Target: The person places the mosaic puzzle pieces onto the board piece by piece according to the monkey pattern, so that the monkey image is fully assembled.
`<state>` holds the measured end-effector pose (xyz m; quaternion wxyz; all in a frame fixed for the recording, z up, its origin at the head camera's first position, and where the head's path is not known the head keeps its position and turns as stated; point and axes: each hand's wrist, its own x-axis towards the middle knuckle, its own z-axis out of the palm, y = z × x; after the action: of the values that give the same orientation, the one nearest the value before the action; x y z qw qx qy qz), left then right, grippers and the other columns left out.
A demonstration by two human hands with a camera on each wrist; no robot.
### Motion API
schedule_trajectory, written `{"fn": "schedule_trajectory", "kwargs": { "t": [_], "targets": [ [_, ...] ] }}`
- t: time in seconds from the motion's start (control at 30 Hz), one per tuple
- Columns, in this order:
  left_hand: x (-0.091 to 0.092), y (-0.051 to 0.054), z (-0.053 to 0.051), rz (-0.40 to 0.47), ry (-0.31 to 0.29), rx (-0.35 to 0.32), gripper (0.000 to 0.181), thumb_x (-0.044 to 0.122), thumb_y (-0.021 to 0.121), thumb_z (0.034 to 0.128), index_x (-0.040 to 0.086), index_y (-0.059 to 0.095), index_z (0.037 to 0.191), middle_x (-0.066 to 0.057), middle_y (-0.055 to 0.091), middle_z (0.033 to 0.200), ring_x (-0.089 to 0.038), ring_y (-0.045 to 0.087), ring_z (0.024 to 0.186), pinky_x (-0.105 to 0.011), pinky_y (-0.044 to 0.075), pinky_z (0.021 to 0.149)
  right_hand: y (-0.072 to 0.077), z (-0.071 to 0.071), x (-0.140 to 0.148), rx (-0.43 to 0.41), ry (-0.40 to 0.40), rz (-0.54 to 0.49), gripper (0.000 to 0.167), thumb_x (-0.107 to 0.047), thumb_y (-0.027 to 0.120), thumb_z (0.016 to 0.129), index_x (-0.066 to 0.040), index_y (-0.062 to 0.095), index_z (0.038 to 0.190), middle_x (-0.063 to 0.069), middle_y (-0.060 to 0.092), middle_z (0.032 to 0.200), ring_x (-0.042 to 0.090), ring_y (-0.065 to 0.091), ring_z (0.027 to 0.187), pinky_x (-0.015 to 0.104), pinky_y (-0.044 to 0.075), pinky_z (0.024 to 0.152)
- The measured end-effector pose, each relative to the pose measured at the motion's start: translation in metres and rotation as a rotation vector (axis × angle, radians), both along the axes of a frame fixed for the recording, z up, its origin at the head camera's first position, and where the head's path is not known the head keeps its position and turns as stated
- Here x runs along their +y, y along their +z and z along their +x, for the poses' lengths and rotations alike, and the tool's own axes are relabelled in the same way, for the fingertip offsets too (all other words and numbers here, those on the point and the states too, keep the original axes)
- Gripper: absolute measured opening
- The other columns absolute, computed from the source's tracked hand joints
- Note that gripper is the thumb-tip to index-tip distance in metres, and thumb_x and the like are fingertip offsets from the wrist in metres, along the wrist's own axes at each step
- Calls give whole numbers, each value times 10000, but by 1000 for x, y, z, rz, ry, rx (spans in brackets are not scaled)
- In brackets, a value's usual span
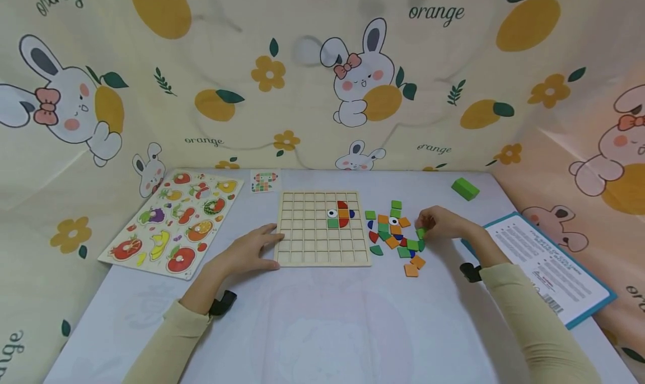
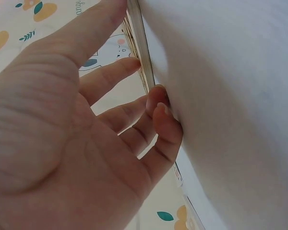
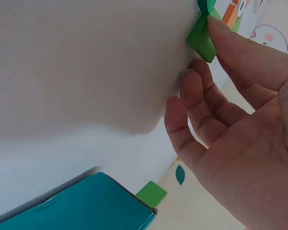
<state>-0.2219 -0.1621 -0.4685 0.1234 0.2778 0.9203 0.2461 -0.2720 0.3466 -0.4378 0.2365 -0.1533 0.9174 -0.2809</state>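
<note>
Currently, the wooden grid board (image 1: pixel 302 233) lies at centre. At its 9 o'clock edge the left hand (image 1: pixel 248 251) rests, fingers spread; apply light pressure to prevent sliding. At 3 o'clock, beyond the loose pieces (image 1: pixel 392 242), the right hand (image 1: pixel 441 225), well apart from the left, pinches a green tile (image 3: pixel 200 41). Grip opposite edges; avoid disturbing neighbouring pieces.

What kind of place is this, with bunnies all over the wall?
Probably a play table, perhaps indoors, set against a bunny-and-orange printed backdrop. The wooden grid board, small coloured pieces and fruit picture board suggest that.
</note>
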Motion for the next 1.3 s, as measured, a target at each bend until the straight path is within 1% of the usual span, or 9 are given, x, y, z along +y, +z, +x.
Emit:
{"fn": "schedule_trajectory", "kwargs": {
  "t": [0.13, 0.3, 0.47, 0.57, 0.73, 0.83, 1.0, 1.13, 1.3],
  "targets": [
    [-1, 0, -1, -3, -2, 2, 761, 396, 816, 823, 114, 516, 1463, -221, 318, 1577, -425, 321, 1432, -580, 337, 1113, 1, -3, -2, 14, 5, -8, 151, 26, 719, 846, 6, 634, 970, 89, 594, 914, 239, 513, 871, 311, 476, 758],
    [-2, 0, -1, -3, -8, 2, 759, 388, 815, 826, 103, 514, 1463, -227, 312, 1577, -432, 322, 1429, -578, 338, 1113, 4, -19, -18, 90, -7, -62, 165, 42, 667, 874, 34, 654, 1039, 118, 615, 924, 256, 541, 845, 308, 501, 715],
    [-2, 0, -1, -4, -13, 12, 757, 385, 811, 831, 97, 512, 1463, -230, 313, 1576, -435, 327, 1425, -583, 343, 1108, 6, -42, -61, 156, -45, -88, 177, 23, 619, 919, 42, 663, 1089, 133, 623, 954, 273, 553, 864, 323, 513, 726],
    [-2, 1, -1, -5, -14, 13, 759, 386, 813, 829, 102, 511, 1465, -225, 310, 1579, -431, 324, 1428, -579, 341, 1111, 7, -54, -92, 191, -32, -110, 173, 18, 615, 926, 45, 668, 1089, 145, 629, 959, 279, 560, 858, 328, 510, 727],
    [-2, 2, -1, 0, -22, 23, 752, 386, 812, 829, 95, 519, 1457, -234, 314, 1574, -442, 328, 1423, -588, 344, 1105, 9, -67, -138, 212, 35, -196, 188, 53, 593, 930, 80, 656, 1104, 178, 636, 979, 287, 589, 867, 334, 526, 731],
    [-2, 2, -1, 3, -27, 26, 749, 386, 809, 832, 89, 520, 1456, -236, 315, 1573, -442, 330, 1421, -586, 344, 1105, 9, -71, -158, 203, 64, -235, 199, 79, 591, 922, 89, 653, 1111, 179, 638, 978, 292, 607, 898, 349, 536, 771],
    [-2, 2, 0, 6, -31, 34, 747, 387, 807, 833, 79, 522, 1451, -244, 321, 1567, -448, 339, 1414, -584, 350, 1102, 4, -74, -180, 207, 65, -259, 172, 81, 620, 908, 70, 671, 1073, 166, 646, 958, 292, 613, 903, 374, 542, 795],
    [-3, 2, 0, 16, -33, 32, 751, 384, 813, 828, 70, 524, 1447, -255, 326, 1560, -455, 341, 1410, -587, 346, 1103, -1, -76, -190, 234, 39, -238, 131, 64, 631, 918, 39, 694, 1029, 146, 660, 960, 268, 597, 904, 360, 534, 790],
    [-3, 0, -1, 17, -41, 38, 752, 388, 812, 827, 67, 526, 1444, -261, 326, 1557, -461, 343, 1407, -587, 348, 1102, -5, -76, -195, 261, 24, -187, 112, 58, 641, 919, 28, 717, 997, 140, 685, 966, 267, 612, 918, 369, 542, 836]
  ]
}}
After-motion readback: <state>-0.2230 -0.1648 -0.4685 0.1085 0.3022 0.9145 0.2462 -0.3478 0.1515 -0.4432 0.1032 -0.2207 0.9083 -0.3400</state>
